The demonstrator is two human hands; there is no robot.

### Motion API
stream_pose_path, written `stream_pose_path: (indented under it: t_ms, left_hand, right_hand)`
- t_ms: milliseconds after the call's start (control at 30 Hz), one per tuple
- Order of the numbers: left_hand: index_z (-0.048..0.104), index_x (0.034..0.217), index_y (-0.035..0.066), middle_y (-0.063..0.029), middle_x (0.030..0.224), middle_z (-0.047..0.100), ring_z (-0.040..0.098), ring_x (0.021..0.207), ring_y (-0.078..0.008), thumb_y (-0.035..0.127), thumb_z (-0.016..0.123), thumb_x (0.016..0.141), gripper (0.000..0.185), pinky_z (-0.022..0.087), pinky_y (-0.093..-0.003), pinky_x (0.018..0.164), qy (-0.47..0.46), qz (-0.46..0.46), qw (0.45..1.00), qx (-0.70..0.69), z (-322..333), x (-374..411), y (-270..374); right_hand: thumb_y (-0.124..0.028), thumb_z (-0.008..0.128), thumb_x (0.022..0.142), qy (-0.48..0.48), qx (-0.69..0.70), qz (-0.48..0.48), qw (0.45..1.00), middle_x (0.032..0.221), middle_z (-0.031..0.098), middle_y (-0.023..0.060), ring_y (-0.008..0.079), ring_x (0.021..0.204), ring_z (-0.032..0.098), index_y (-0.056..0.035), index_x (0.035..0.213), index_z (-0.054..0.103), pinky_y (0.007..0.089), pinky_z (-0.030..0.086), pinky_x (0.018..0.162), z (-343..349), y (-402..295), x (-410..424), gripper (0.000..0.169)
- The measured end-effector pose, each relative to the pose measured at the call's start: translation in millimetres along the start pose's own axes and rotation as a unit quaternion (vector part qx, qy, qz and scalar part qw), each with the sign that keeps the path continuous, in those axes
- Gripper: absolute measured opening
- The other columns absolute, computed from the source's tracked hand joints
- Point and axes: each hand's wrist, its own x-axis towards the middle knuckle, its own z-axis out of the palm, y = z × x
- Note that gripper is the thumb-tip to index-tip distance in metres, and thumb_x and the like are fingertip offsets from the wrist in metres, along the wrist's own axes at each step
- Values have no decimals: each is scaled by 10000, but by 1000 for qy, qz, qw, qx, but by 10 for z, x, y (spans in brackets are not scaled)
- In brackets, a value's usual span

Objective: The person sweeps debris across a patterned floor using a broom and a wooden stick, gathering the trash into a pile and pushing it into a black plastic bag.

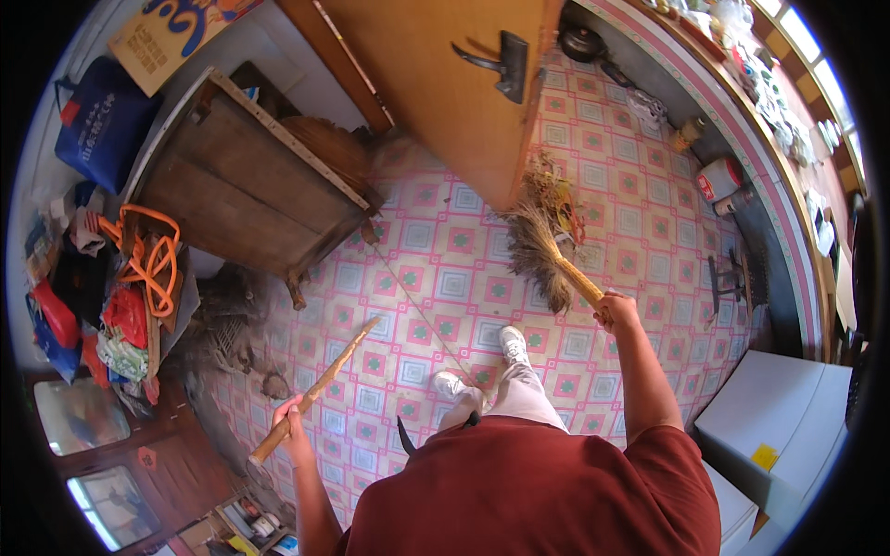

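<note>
My right hand (616, 310) grips the bound handle of a straw hand broom (539, 243). Its bristles fan out over the patterned floor (417, 278) near the edge of an orange-brown wooden door (445, 76). Beside the bristles lies a heap of dry plant debris with some yellow and red scraps (571, 215). A wooden stick (334, 372) is held in my left hand (293, 420), its thinner end pointing up and away from me. My feet in white shoes (513, 344) stand between the two hands.
An old wooden cabinet (243, 181) stands at upper left, with bags and an orange strap (161, 278) beside it. White boxes (772, 410) are at lower right. Along the right wall are a small dark stool (730, 278), a white container (719, 181) and a dark pan (580, 43).
</note>
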Motion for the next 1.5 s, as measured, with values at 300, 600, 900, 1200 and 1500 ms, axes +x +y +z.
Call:
stream_pose_path:
  t_ms: [300,600,900,1200,1500]
  left_hand:
    - [577,911,-15,-86,884,599,557,825,-158,72,522,809,145,436,-271,759,-164,119,975,91,1073,186,736]
    - [501,1121,8,-107,1106,530,574,701,-121,-25,491,777,345,481,-230,623,-391,218,894,-10,2644,227,2881]
    - [233,1346,72,-130,1298,388,592,676,-151,29,451,730,655,482,-238,623,-467,241,850,-39,4295,263,4040]
    - [139,1378,178,-116,1245,456,610,667,-146,73,465,731,732,493,-273,555,-375,231,897,42,4587,500,4079]
    - [227,1353,111,-129,1226,468,566,614,-129,38,469,687,713,457,-233,498,-368,312,873,76,4585,617,4469]
  right_hand:
    - [-38,572,673,-34,-78,-61,994,624,552,74,124,403,478,-40,1178,460,246,321,328,-904,219,-516,518]
    - [-38,556,663,1,16,-21,1000,633,563,91,129,394,471,-34,1188,440,245,302,329,-1709,494,-759,538]
    - [-25,536,678,93,96,32,990,615,554,85,152,387,492,-60,1233,394,265,326,325,-1969,1302,-712,574]
    - [-39,576,686,45,140,116,982,614,530,83,222,428,548,-56,1076,494,337,424,354,-2131,2092,-425,398]
    - [20,597,658,-18,105,181,978,647,517,92,250,493,551,-31,910,509,413,464,391,-2011,2303,-317,272]
